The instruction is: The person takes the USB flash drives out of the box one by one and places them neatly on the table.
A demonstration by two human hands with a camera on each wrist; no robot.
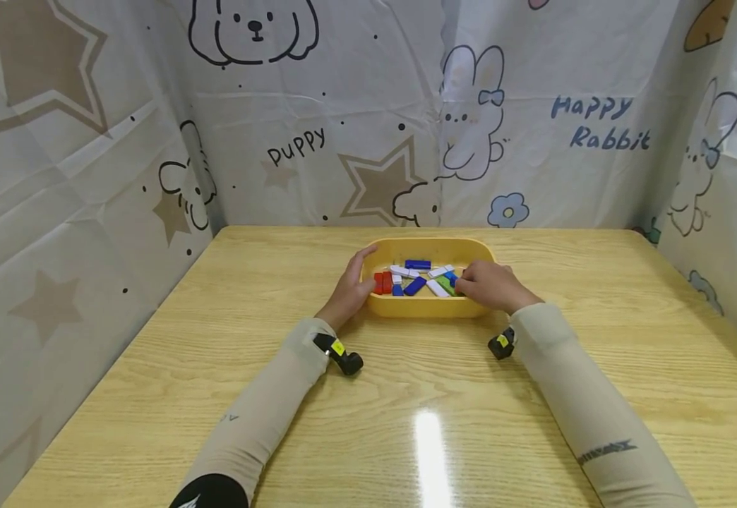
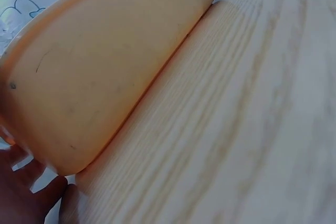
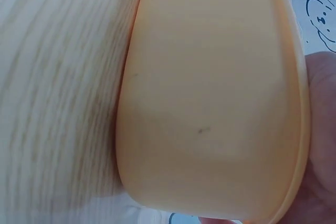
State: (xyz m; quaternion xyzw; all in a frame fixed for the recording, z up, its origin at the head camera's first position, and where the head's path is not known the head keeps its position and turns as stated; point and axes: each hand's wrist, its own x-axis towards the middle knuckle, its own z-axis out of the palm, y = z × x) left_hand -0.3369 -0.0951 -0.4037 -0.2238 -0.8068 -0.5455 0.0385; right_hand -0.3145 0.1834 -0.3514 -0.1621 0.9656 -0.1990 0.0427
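Observation:
A yellow plastic bin stands on the wooden table, holding several small blocks. Red blocks lie at its left end, dark blue blocks and white ones in the middle, and a green block to the right. My left hand grips the bin's left end, thumb at the rim by the red blocks. Over the right end, my right hand holds the rim, with its digits inside near the green block. In the right wrist view, part of that hand shows past the rim; its fingertips are mostly hidden.
Wooden table surface extends in front of the bin and to both sides. Behind the table hangs a printed white curtain, which also runs along the left and right. Small black wrist cameras hang below my wrists.

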